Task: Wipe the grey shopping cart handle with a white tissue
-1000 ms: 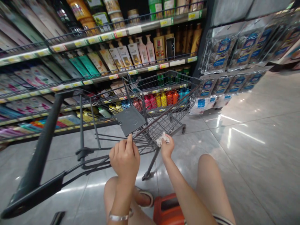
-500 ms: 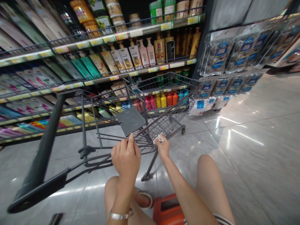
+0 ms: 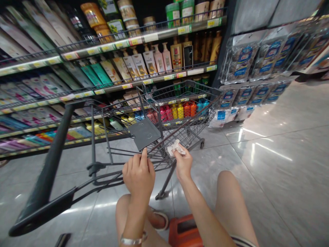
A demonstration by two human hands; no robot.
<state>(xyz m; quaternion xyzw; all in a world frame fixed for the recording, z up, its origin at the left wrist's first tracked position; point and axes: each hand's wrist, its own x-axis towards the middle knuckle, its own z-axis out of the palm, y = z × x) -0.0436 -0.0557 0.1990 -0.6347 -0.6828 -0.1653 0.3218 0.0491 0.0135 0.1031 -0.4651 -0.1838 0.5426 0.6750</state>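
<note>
A dark grey shopping cart (image 3: 151,132) stands in front of me, its handle (image 3: 55,157) at the left. The fingers of my left hand (image 3: 138,171) are wrapped over the side rail of the cart, with the index finger stretched along it. Pinched in my right hand (image 3: 183,163) is a crumpled white tissue (image 3: 176,147), beside the mesh of the basket. Whether the tissue touches the wire I cannot tell. Behind the side bars lies a flat grey plastic panel (image 3: 144,133).
Store shelves (image 3: 133,80) with bottles and tubs run behind the cart. Silvery packs (image 3: 240,63) hang at the right. An orange-red stool (image 3: 185,231) is beneath me, between my legs. Grey floor tiles (image 3: 277,171) reflect the lights.
My right hand has shifted slightly right, and more of the tissue shows now. My left hand stays on the cart rail.
</note>
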